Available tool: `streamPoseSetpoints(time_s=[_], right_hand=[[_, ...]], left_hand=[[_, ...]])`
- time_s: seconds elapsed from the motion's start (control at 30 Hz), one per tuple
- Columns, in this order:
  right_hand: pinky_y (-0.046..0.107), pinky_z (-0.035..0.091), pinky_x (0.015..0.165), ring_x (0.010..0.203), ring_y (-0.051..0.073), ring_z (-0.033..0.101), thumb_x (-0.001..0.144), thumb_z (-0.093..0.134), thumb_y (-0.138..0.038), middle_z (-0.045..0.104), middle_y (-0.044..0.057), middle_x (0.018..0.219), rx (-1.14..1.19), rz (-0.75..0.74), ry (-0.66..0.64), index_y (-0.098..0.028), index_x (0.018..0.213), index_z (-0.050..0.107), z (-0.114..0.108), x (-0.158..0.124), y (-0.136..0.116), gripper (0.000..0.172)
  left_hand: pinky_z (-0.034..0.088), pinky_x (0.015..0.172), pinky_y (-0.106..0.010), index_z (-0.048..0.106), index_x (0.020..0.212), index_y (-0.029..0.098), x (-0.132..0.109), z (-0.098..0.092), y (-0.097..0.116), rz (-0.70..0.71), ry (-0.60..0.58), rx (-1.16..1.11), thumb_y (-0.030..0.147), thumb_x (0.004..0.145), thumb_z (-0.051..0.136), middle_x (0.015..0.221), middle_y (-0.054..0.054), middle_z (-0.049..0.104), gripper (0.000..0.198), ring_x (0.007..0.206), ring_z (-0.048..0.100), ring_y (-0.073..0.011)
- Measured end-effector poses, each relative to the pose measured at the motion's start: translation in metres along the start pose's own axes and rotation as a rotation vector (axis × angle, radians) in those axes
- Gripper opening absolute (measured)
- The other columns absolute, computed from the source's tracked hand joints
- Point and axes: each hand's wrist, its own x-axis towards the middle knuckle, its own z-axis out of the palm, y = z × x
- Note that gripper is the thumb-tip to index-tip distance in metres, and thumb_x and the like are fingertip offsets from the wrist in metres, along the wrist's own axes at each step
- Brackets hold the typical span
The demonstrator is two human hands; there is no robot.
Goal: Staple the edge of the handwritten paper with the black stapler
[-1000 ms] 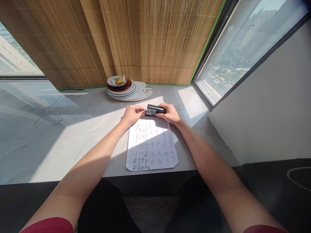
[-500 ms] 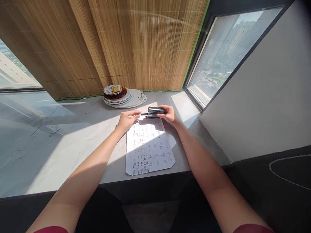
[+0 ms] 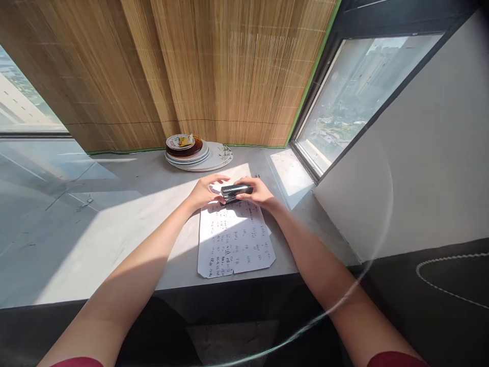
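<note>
A black stapler [image 3: 237,189] is held over the top part of the handwritten paper sheets [image 3: 237,244]. My right hand [image 3: 257,191] is closed around its right end, fingers on top and thumb along the near side. At the other end is my left hand [image 3: 204,192], its fingers apart and the thumb by the stapler's left tip; whether the thumb presses on it I cannot tell. Both hands and the stapler hide the paper's upper edge. The sheets lie on the pale sill with clipped lower corners and a small tear at the bottom edge.
Stacked plates [image 3: 187,153] stand at the back, a small yellow packet [image 3: 186,140] on top. A bamboo blind [image 3: 191,66] hangs behind them. To the right are a window [image 3: 340,102] and a white wall [image 3: 428,153]. The sill's dark front edge [image 3: 229,285] runs nearby.
The stapler has come left and nearer, over the paper. The thin dark piece that stuck out of its left end between my left fingers no longer shows. My left fingers have spread.
</note>
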Motion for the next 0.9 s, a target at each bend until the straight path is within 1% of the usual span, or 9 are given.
streamPoseSetpoints(time_s=[0.1,0.2,0.3,0.37,0.47,0.6,0.7,0.77,0.9], right_hand=[[0.046,0.059,0.093,0.102,0.027,0.072,0.084,0.088,-0.053,0.079,0.009,0.113,0.042,0.060,0.088,-0.023,0.115,0.079,0.011,-0.002,-0.003,0.044],[0.046,0.060,0.093,0.103,0.028,0.071,0.082,0.091,-0.046,0.078,0.009,0.113,-0.068,0.082,0.060,-0.025,0.110,0.078,0.029,-0.001,-0.010,0.038],[0.043,0.059,0.092,0.101,0.025,0.069,0.080,0.093,-0.041,0.077,0.007,0.109,-0.168,0.079,-0.010,-0.026,0.107,0.077,0.043,-0.002,-0.014,0.034],[0.041,0.057,0.089,0.098,0.024,0.068,0.079,0.093,-0.040,0.075,0.005,0.104,-0.200,0.094,0.007,-0.025,0.104,0.076,0.041,-0.008,-0.012,0.034],[0.039,0.056,0.083,0.093,0.023,0.067,0.076,0.093,-0.044,0.073,0.004,0.099,-0.189,0.160,0.083,-0.023,0.101,0.074,0.017,-0.030,-0.003,0.038],[0.038,0.058,0.081,0.094,0.025,0.069,0.083,0.088,-0.059,0.076,0.008,0.107,-0.110,0.214,0.172,-0.021,0.104,0.077,-0.026,-0.062,0.009,0.044],[0.039,0.059,0.084,0.098,0.024,0.069,0.099,0.064,-0.067,0.078,0.009,0.114,-0.075,0.176,0.453,-0.024,0.105,0.079,-0.049,-0.066,0.019,0.046],[0.040,0.060,0.085,0.097,0.024,0.069,0.099,0.062,-0.066,0.078,0.009,0.111,-0.145,0.167,0.614,-0.025,0.100,0.078,-0.057,-0.057,0.029,0.044],[0.047,0.063,0.091,0.106,0.030,0.072,0.092,0.069,-0.058,0.078,0.011,0.113,-0.399,0.110,0.539,-0.025,0.089,0.079,-0.063,-0.039,0.051,0.034]], left_hand=[[0.058,0.098,-0.041,0.081,0.124,0.025,0.003,-0.004,-0.005,0.013,0.133,-0.132,0.043,0.066,0.097,0.129,-0.013,0.078,0.063,0.118,0.071,-0.0302],[0.058,0.087,-0.033,0.077,0.124,0.026,0.006,-0.008,-0.009,0.008,0.331,-0.276,0.064,0.086,0.078,0.127,-0.013,0.075,0.053,0.110,0.072,-0.0241],[0.054,0.072,-0.027,0.074,0.108,0.027,0.010,-0.010,-0.011,-0.071,0.501,-0.321,0.072,0.098,0.056,0.107,-0.009,0.072,0.049,0.090,0.069,-0.0176],[0.050,0.065,-0.026,0.070,0.097,0.026,0.013,-0.011,-0.011,-0.088,0.545,-0.353,0.072,0.099,0.056,0.093,-0.006,0.067,0.049,0.079,0.064,-0.0158],[0.043,0.057,-0.025,0.066,0.089,0.023,0.015,-0.013,-0.010,-0.074,0.541,-0.495,0.069,0.098,0.063,0.079,-0.003,0.058,0.047,0.066,0.054,-0.0136],[0.033,0.052,-0.024,0.057,0.077,0.022,0.012,-0.019,-0.004,-0.088,0.397,-0.872,0.061,0.101,0.068,0.070,0.002,0.042,0.048,0.056,0.036,-0.0109],[0.028,0.051,-0.025,0.037,0.065,0.021,0.007,-0.023,0.000,-0.105,0.240,-1.117,0.052,0.108,0.062,0.065,0.005,0.026,0.059,0.053,0.022,-0.0105],[0.026,0.050,-0.026,0.025,0.063,0.022,0.004,-0.026,0.001,-0.125,0.194,-1.207,0.044,0.113,0.053,0.063,0.005,0.018,0.062,0.053,0.015,-0.0110],[0.022,0.049,-0.027,0.013,0.066,0.023,0.001,-0.029,-0.001,-0.156,0.273,-1.293,0.033,0.115,0.044,0.062,0.006,0.009,0.059,0.054,0.006,-0.0122]])
